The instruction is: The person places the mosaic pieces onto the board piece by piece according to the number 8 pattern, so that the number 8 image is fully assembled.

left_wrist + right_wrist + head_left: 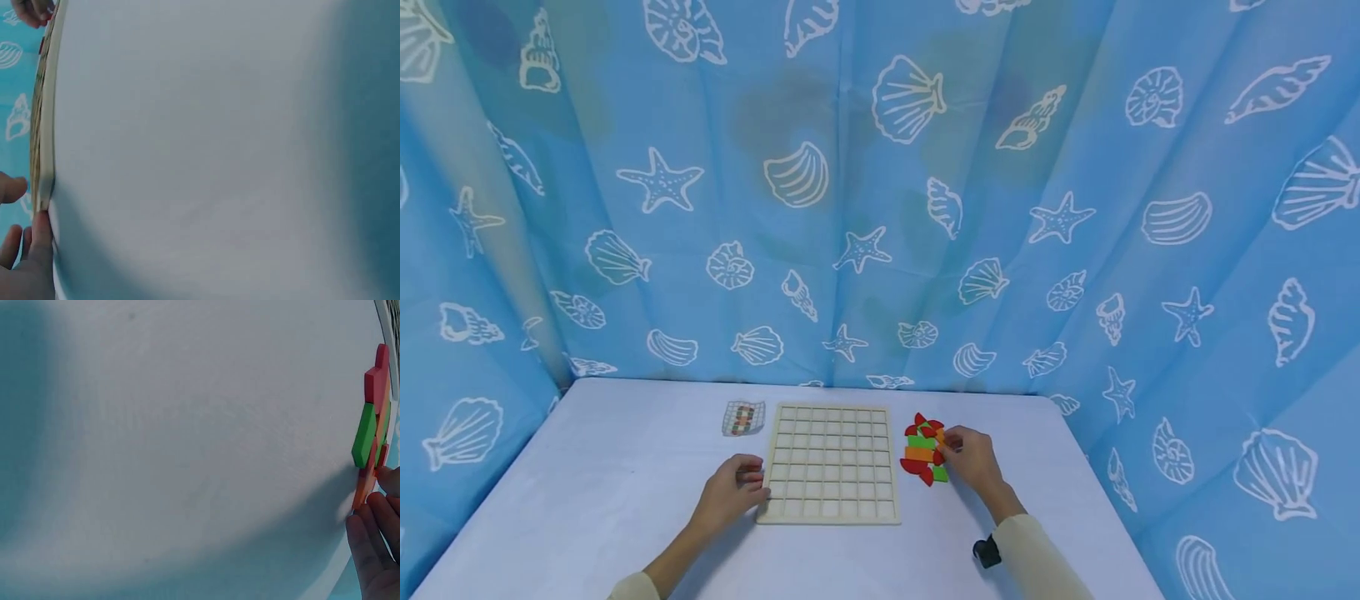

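The step in hand looks like choosing or arranging loose pieces beside the board. The right hand (973,458) reaches to the right edge of a pile of flat red, green and orange pieces (919,454), some of them curved. Its thumb and fingers lie on either side of an orange piece (362,487) at the pile's edge, but I cannot tell whether they pinch it or merely touch it. The pile lies just right of the square, pale wooden board with a raised grid (831,458), and every coloured piece in view is outside that grid. The left hand (730,487), fingers relaxed, touches the board's left edge near its front corner, probably steadying it. Beyond that hand lies a small sheet printed with a grid and a coloured figure (744,418). The next move seems to call for a clear pinch on one piece, leaving its neighbours undisturbed.
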`<state>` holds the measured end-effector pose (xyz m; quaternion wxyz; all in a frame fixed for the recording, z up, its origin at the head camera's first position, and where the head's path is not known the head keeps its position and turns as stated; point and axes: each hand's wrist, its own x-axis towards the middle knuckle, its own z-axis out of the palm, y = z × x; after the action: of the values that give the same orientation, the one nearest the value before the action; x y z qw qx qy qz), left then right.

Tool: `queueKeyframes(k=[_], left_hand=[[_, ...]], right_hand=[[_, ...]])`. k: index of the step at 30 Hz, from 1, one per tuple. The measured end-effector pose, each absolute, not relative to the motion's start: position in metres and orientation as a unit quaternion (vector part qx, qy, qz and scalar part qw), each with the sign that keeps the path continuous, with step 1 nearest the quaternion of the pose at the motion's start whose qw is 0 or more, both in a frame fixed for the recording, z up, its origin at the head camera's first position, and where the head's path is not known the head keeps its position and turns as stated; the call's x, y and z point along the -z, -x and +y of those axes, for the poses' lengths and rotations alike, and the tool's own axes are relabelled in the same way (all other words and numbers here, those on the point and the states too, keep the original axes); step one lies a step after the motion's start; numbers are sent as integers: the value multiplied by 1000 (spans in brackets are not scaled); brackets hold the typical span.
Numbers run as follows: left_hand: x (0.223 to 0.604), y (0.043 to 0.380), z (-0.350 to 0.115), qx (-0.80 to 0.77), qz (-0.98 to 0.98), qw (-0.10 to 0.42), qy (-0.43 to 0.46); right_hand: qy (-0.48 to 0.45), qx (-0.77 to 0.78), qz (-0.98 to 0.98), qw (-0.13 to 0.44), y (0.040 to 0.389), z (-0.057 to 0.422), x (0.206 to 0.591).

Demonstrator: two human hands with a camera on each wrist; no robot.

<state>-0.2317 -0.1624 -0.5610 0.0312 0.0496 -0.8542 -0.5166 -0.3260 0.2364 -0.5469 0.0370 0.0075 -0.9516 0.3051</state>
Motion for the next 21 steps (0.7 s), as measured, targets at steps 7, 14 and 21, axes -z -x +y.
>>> queueKeyframes(k=[7,14,21], left_hand=[[570,228,-157,525,-848,60,-35],[571,225,-156,542,-838,57,-34],[571,226,-156,536,-843,43,-30]], right_hand=[[-13,-304,-951,50,326,239,551],[-16,-309,-950,42,327,237,551],[-16,-316,-948,29,326,240,547]])
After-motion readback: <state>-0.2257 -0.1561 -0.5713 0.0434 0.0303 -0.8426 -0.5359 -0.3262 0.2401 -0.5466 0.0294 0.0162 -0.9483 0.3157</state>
